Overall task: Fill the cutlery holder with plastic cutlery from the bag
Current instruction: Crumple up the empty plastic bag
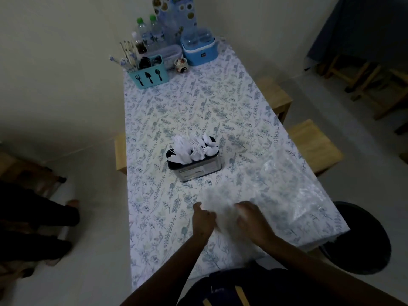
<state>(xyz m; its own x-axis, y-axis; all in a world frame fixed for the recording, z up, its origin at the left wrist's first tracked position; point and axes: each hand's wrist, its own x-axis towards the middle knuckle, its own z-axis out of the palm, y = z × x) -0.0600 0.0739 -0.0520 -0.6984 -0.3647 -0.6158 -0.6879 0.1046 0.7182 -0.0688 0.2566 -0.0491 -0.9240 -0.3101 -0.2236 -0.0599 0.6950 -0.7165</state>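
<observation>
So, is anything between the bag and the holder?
Nothing visible does. The left hand and right hand hold the bag; only bare cloth lies between it and the holder.

left grip (203, 219) + right grip (251, 219) hold bag (291, 191) | holder (198, 171) holds cutlery (198, 149)

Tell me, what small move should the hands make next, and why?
Probably gather the clear bag and set it aside. Both the left hand and right hand grip its near end, it looks flat and empty, though blurred, and the cutlery holder already stands full of white plastic cutlery.
</observation>
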